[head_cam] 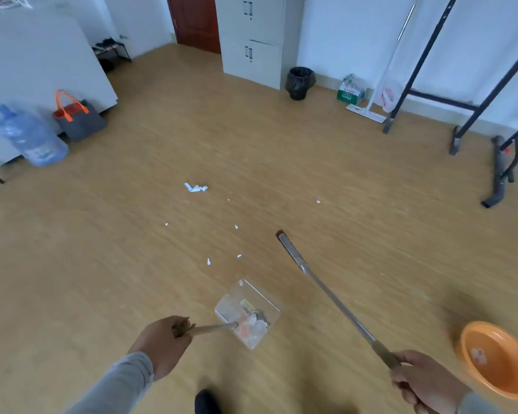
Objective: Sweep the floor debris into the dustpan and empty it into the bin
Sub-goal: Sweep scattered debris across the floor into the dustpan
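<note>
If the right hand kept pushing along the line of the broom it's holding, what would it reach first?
Probably the small paper scraps just past the broom head, then the bigger crumpled paper. The right hand points up and to the left; depth is hard to judge.

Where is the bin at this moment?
In the head view, the black bin stands far across the room, upper centre-right, on the floor against the wall between the pale cabinet and the green box.

— Any writing you can read here?
— None. The green-and-white carton point(348, 94) by the far wall carries red print, but it is too blurred to make out.
— And the water jug point(32, 135)?
— Its label is a smear.
</note>
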